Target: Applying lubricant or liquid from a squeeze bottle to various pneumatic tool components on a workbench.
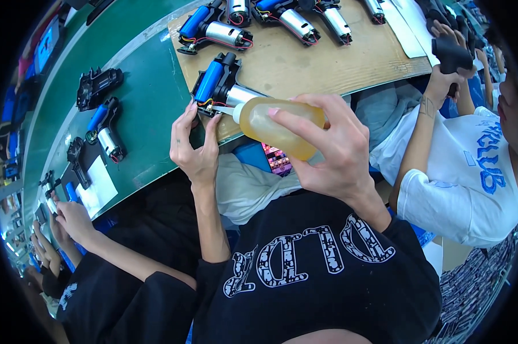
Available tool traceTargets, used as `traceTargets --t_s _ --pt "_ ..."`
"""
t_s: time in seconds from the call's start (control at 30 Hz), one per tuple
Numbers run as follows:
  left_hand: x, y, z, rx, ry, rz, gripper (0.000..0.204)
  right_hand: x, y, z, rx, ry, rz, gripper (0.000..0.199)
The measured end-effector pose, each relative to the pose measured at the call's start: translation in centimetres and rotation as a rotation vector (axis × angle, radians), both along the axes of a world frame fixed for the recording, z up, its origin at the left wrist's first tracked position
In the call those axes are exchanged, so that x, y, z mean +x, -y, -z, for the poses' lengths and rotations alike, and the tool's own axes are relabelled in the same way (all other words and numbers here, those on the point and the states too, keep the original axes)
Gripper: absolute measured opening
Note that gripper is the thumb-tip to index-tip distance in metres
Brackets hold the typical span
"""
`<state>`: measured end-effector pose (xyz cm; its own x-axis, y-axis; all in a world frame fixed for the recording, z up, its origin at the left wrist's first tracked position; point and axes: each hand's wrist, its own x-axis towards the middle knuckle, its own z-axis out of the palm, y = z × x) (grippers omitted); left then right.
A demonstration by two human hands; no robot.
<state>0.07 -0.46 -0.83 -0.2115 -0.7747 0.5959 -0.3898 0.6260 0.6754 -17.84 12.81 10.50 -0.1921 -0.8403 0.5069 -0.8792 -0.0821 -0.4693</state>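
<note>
My right hand (pixel 340 150) is wrapped round a squeeze bottle (pixel 258 123) of yellowish liquid, tilted on its side. Its thin white nozzle points left, at the wires near the end of a half-open power tool body (pixel 232 73). That black shell holds a blue battery cell (pixel 211 79) and a silver motor (pixel 245 94), partly covered by the bottle. With thumb and fingers, my left hand (pixel 194 148) grips the shell's near end, close to the nozzle tip. Whether liquid is coming out is too small to tell.
Several similar tool bodies (pixel 227 34) lie along the far side of the cardboard sheet (pixel 305 66). On the green table (pixel 147 114) rest an empty black shell (pixel 97 88) and another tool body (pixel 105 131). Co-workers sit close on both sides; the right one holds a black part (pixel 451 55).
</note>
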Motion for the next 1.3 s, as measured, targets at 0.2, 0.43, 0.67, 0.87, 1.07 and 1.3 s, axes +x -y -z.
traceTargets --t_s 0.2,0.43,0.67,0.87,1.07,1.3 --pt "0.2 -0.1 -0.1 -0.001 0.001 0.000 0.040 0.0 0.5 -0.8 0.021 -0.018 -0.034 0.060" --pt "0.0 -0.1 0.0 0.000 -0.004 -0.006 0.040 -1.0 -0.6 1.5 -0.048 0.043 -0.019 0.059" --pt "0.1 -0.1 -0.2 0.008 -0.015 0.005 0.039 -0.4 -1.7 2.4 -0.077 0.156 0.038 0.058" --pt "0.4 -0.1 -0.2 0.033 -0.016 -0.002 0.038 0.1 -0.8 -0.1 -0.070 0.061 0.011 0.058" --pt "0.2 -0.2 -0.2 0.045 -0.008 -0.001 0.038 0.1 -0.2 -1.1 -0.040 0.048 0.010 0.058" --pt "0.1 -0.2 -0.2 0.044 -0.002 -0.009 0.037 0.2 -0.1 0.2 -0.051 0.098 0.028 0.057"
